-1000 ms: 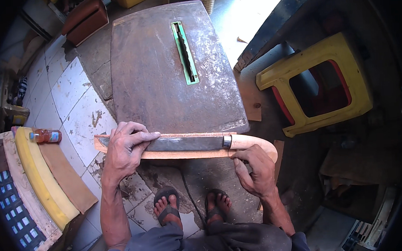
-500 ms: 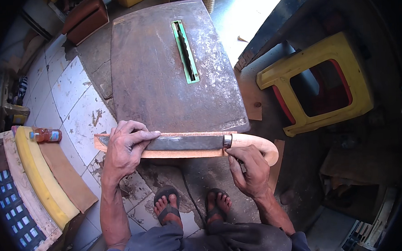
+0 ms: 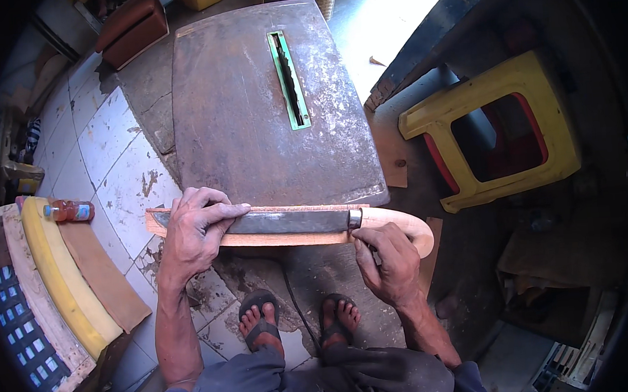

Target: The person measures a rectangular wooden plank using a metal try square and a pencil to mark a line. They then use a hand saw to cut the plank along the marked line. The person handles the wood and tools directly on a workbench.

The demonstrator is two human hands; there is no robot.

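A machete (image 3: 287, 222) with a dark flat blade, a metal collar and a curved pale wooden handle (image 3: 409, 228) lies lengthwise on a flat wooden board (image 3: 288, 239). My left hand (image 3: 196, 230) is closed over the blade's left part, pressing it to the board with thumb and fingers. At the collar, the fingertips of my right hand (image 3: 390, 263) are pinched together by the board's near edge. Whatever they grip is too small or hidden to name. Blade and board rest by the near edge of a metal table (image 3: 239, 122).
A green-framed slot (image 3: 303, 117) with a dark jagged strip opens in the tabletop. To the right lies a yellow and red plastic stool (image 3: 490, 109). At left, a bottle of reddish liquid (image 3: 70, 211) rests by curved boards (image 3: 62, 273). A dark cord (image 3: 296, 296) runs between my feet.
My right hand's fingertips have shifted very slightly at the collar. The left hand, machete and board stay nearly where they were.
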